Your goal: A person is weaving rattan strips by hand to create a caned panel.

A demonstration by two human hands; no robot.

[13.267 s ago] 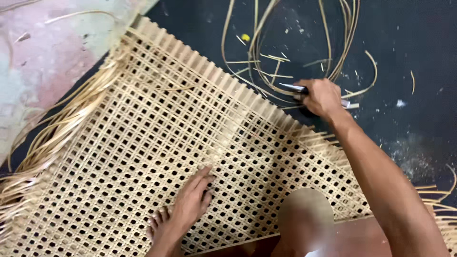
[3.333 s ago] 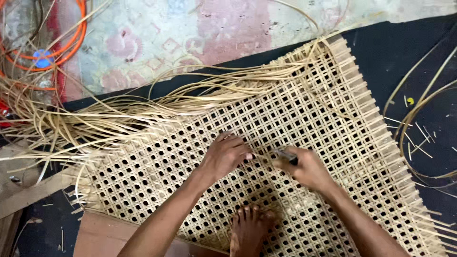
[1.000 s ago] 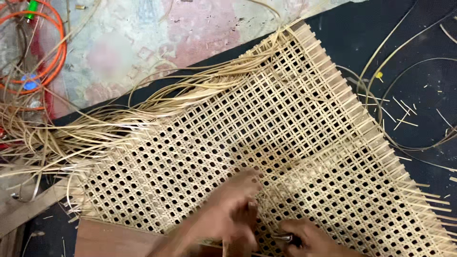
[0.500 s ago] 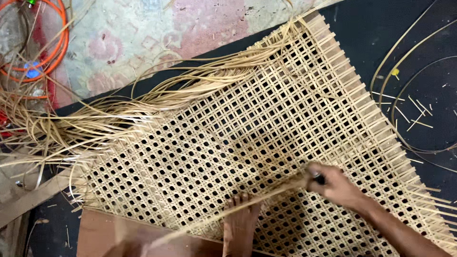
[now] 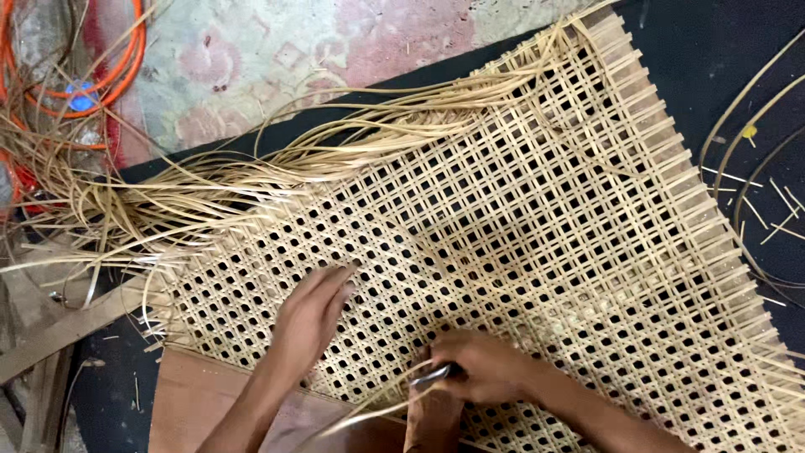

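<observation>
From the head camera, a large woven cane panel [image 5: 520, 243] lies flat across the middle of the scene, its open lattice running from the near left to the far right. Along its far left edge, long loose cane strands [image 5: 251, 184] trail off in a tangled bundle toward the left.

The left hand [image 5: 312, 317] rests palm down on the near left part of the panel, its fingers stretched out and slightly spread, pressing on the weave and gripping nothing. The right hand [image 5: 486, 369] sits near the panel's near edge, just right of the left hand, with its fingers curled tight around a slim dark-handled tool [image 5: 438, 374] whose metal tip points left. A single cane strip [image 5: 377, 404] runs from the tool's tip down toward the near left, touching or just beside the tip. A bare foot [image 5: 432, 415] presses on the panel at the near edge, directly below the right hand.

A reddish-brown board [image 5: 201, 403] lies under the panel's near left corner. An orange cable [image 5: 126, 67] coils at the far left, on a faded patterned mat [image 5: 335, 50]. On the right, the dark floor [image 5: 721, 50] carries scattered cane offcuts [image 5: 771, 201].
</observation>
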